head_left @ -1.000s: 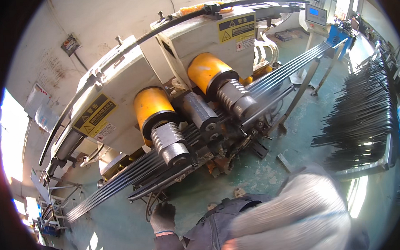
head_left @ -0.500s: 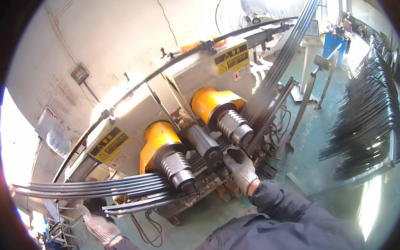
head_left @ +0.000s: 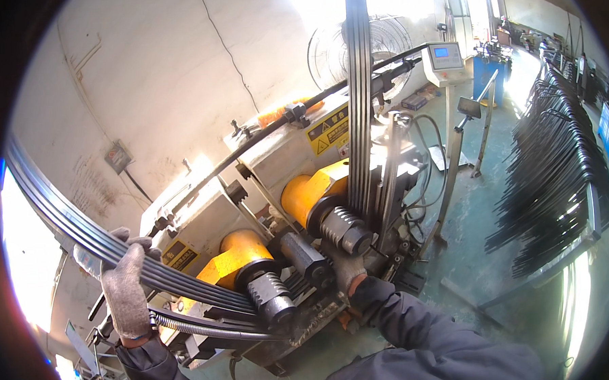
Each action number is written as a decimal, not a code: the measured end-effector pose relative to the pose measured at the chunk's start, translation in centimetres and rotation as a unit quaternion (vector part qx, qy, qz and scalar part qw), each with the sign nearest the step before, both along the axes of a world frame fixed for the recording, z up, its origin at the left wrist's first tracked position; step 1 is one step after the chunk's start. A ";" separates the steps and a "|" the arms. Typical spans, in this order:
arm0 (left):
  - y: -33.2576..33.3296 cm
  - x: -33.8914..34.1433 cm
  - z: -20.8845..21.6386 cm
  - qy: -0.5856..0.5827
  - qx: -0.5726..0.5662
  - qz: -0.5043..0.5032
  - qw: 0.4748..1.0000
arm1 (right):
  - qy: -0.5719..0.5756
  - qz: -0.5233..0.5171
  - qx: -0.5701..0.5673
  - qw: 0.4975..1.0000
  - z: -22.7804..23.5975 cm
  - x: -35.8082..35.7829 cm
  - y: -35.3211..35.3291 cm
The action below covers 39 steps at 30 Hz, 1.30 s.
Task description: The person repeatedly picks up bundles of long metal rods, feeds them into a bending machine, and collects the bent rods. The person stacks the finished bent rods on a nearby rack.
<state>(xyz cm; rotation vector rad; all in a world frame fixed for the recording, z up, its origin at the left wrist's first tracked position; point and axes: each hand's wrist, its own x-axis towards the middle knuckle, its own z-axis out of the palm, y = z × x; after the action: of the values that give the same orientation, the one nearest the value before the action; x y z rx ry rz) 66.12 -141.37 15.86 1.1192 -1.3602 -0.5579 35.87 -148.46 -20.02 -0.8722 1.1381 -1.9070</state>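
Note:
A bundle of several long dark metal bars [head_left: 193, 284] runs through a bending machine and rises steeply on both sides of it. My left hand [head_left: 127, 289], in a grey-beige knitted glove, closes on the bundle's left stretch, fingertips showing over its far side. My gloved right hand [head_left: 346, 268] reaches in between the dark hexagonal block [head_left: 307, 261] and the right ridged roller [head_left: 347, 230]; its fingers are hidden there. The left ridged roller [head_left: 272, 300] sits on the bars in front of a yellow housing [head_left: 236, 257]. A second yellow housing [head_left: 311, 193] backs the right roller.
A spring-wrapped hose [head_left: 202, 325] runs below the bars at left. A control box with a screen [head_left: 443, 58] stands behind, near a large fan [head_left: 390, 40]. Many dark rods lie on a rack [head_left: 555, 172] at right. A slanted stand [head_left: 453, 163] rises from the floor.
Both ends of the bars have swung upward, the right end now near vertical. My left hand has risen from below the bars to hold them. My right hand has slipped deeper beside the block.

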 end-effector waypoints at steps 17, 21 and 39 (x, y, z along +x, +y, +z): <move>-3.1 -3.7 1.0 -0.036 0.009 -0.104 0.994 | -0.079 0.120 0.112 0.983 2.0 -0.6 1.7; -3.2 -3.7 0.9 -0.009 0.021 -0.093 0.995 | 0.002 0.102 0.059 0.993 0.8 -0.5 1.6; -3.1 -3.2 1.0 -0.056 0.015 -0.093 0.994 | 0.333 -0.002 0.068 0.941 -0.2 -0.3 0.5</move>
<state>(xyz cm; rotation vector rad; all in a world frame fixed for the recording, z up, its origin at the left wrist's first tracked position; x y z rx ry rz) 62.95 -144.46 16.90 1.0676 -1.5679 -0.6614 35.54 -147.94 -20.18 -1.4953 1.6321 -1.5381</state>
